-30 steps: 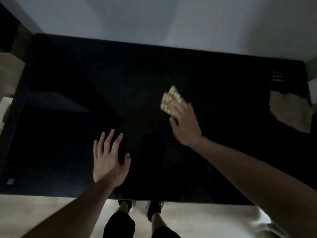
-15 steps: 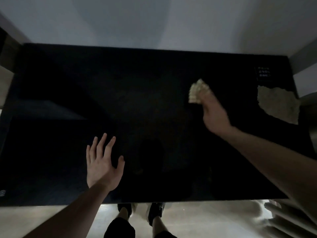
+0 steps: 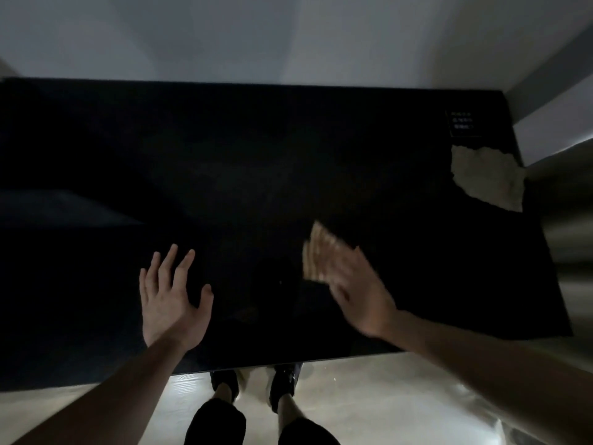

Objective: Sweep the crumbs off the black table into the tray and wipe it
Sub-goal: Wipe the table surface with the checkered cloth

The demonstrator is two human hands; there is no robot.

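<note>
While the left hand (image 3: 171, 300) lies flat on the black table (image 3: 256, 175) with its fingers straight and spread, holding nothing, the right hand (image 3: 359, 290) presses a pale, textured cloth (image 3: 321, 255) against the tabletop right of centre. That hand is smeared by motion blur; its fingers look extended over the cloth rather than curled round it, though the blur leaves the exact hold hard to read. Part of the cloth shows beyond the fingertips, toward the far side and the left. Both forearms reach in from the near edge, the left one low at the left, the right one from the lower right corner. At the far right of the table, near its edge, lies a crumpled, light beige sheet (image 3: 487, 178), and just behind it sits a small dark label (image 3: 462, 123) with white lettering too small to read. Below the near edge, two legs and dark shoes (image 3: 282, 383) stand on a pale floor (image 3: 385, 403). No tray or crumbs can be made out in the dim light
</note>
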